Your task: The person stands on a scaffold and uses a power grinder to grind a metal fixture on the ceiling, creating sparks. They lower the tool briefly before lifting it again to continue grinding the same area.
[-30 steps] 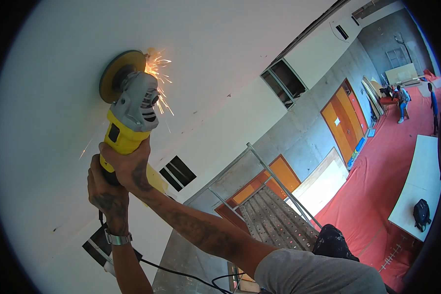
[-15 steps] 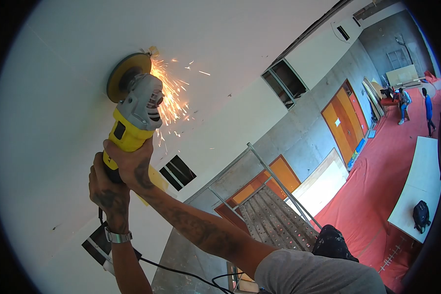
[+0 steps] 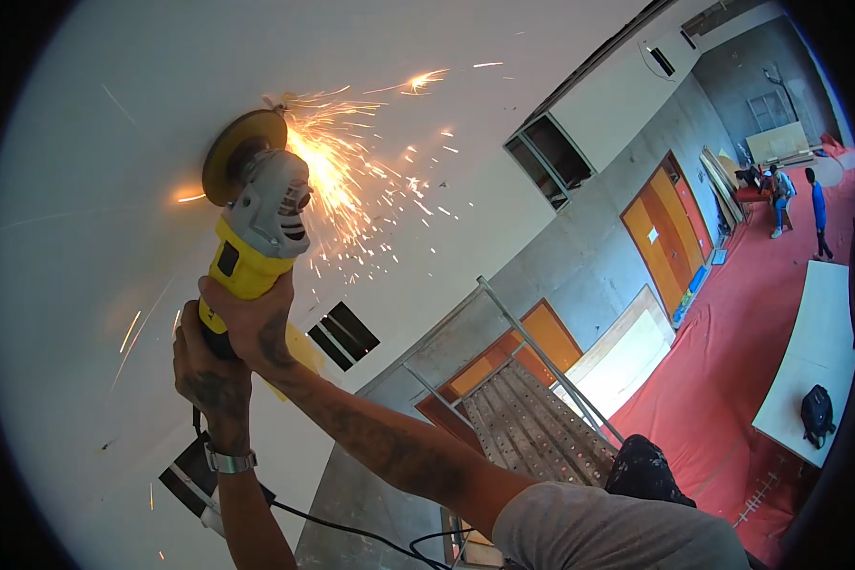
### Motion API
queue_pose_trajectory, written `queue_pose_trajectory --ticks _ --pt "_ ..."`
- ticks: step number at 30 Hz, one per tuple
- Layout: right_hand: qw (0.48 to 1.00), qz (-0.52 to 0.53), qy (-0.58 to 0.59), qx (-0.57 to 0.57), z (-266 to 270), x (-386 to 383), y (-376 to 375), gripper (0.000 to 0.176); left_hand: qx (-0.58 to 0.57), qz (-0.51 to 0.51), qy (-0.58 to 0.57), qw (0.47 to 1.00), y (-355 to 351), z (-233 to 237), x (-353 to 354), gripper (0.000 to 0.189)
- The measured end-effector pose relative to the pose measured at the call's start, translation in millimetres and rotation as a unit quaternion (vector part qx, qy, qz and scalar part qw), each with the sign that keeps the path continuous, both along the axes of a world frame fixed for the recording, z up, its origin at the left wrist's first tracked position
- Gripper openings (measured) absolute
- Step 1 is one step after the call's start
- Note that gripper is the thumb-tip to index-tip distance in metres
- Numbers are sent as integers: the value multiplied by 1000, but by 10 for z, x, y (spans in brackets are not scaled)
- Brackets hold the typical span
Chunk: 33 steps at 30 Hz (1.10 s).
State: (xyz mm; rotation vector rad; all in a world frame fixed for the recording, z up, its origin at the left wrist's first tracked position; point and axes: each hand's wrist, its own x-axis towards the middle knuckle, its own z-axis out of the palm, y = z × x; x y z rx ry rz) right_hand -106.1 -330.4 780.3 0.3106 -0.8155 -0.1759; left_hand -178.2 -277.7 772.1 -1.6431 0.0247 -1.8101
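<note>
A yellow and grey angle grinder [image 3: 256,223] is raised against the white ceiling panel [image 3: 399,57], its disc [image 3: 244,157] at the surface. Bright sparks [image 3: 328,180] spray rightward from the disc's upper edge, near a small piece of metal [image 3: 277,103]. My right hand [image 3: 256,323] wraps round the grinder's yellow body, with its tattooed forearm reaching from the lower right. Beneath it my left hand [image 3: 209,366], with a watch on the wrist, closes on the rear end of the tool. A black cable [image 3: 351,534] runs below.
A perforated metal scaffold platform [image 3: 532,423] with a tubular rail [image 3: 541,351] lies below. Openings [image 3: 344,335] cut the ceiling. Farther down are a red-covered floor [image 3: 731,351], a long white table [image 3: 807,342] with a black backpack [image 3: 816,415], wooden doors, and two people [image 3: 819,214].
The spark spray has grown larger and spreads farther, with streaks also left of the disc. The grinder has shifted slightly left. Both hands keep their hold.
</note>
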Motion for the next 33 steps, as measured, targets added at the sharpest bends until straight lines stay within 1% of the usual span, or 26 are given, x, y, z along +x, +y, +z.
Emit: queue_pose_trajectory --ticks 11,20,26,28,33 --pt "1000 -1 9 -2 5 0 -6 53 5 -20 7 1000 -11 4 12 69" --pt "1000 -6 13 -12 -2 20 20 52 4 4 5 1000 -11 -9 18 68" --pt "1000 -7 3 -7 -26 34 31 53 -6 -6 2 1000 -12 -39 31 69" --pt "1000 -7 3 4 -23 30 41 53 7 -23 4 1000 10 -35 39 69" --pt "999 4 -5 -36 -100 46 -52 53 -15 -17 7 1000 -29 -94 37 67"
